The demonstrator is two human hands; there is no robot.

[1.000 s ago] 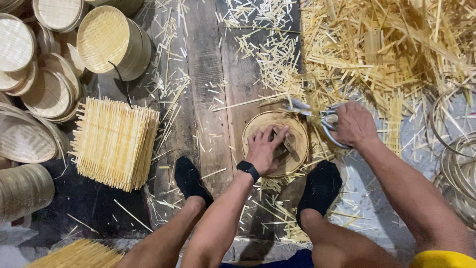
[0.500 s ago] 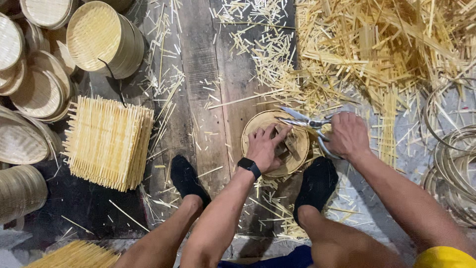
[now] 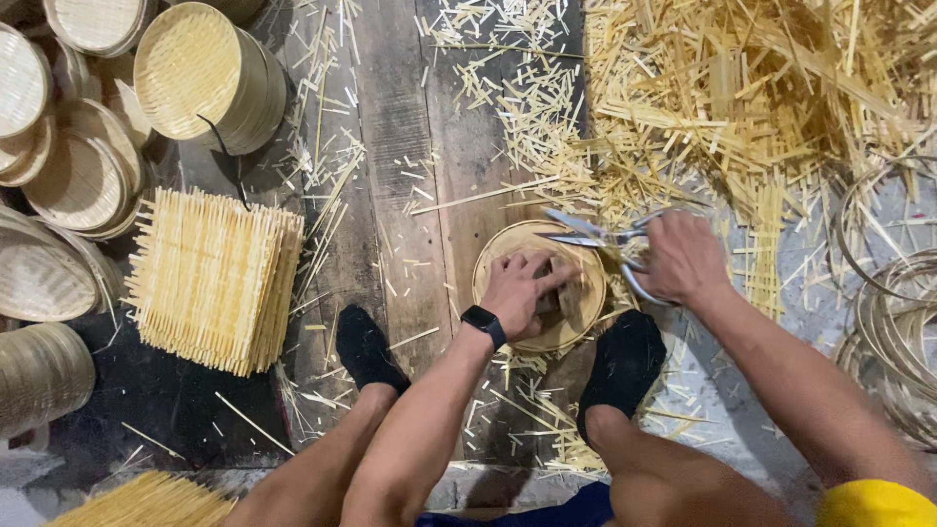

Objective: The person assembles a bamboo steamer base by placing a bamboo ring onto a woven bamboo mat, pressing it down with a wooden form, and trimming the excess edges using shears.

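Note:
A round woven bamboo tray (image 3: 508, 244) lies on the wooden floor between my feet in black socks. My left hand (image 3: 520, 290), with a black watch on the wrist, presses down on the tray and grips a dark block on it. My right hand (image 3: 683, 256) holds large metal scissors (image 3: 593, 232) whose blades are open and point left over the tray's upper rim.
A square stack of woven bamboo mats (image 3: 215, 278) lies at left, with round bamboo baskets (image 3: 200, 73) and lids beyond it. Cut bamboo strips (image 3: 742, 88) are heaped at upper right. Bamboo hoops (image 3: 893, 322) lie at right. A dark wooden plank (image 3: 410, 146) runs up the middle.
My right hand has moved the scissors left, from beside the tray to over its upper rim, and the blades have opened. My left hand stays on the tray.

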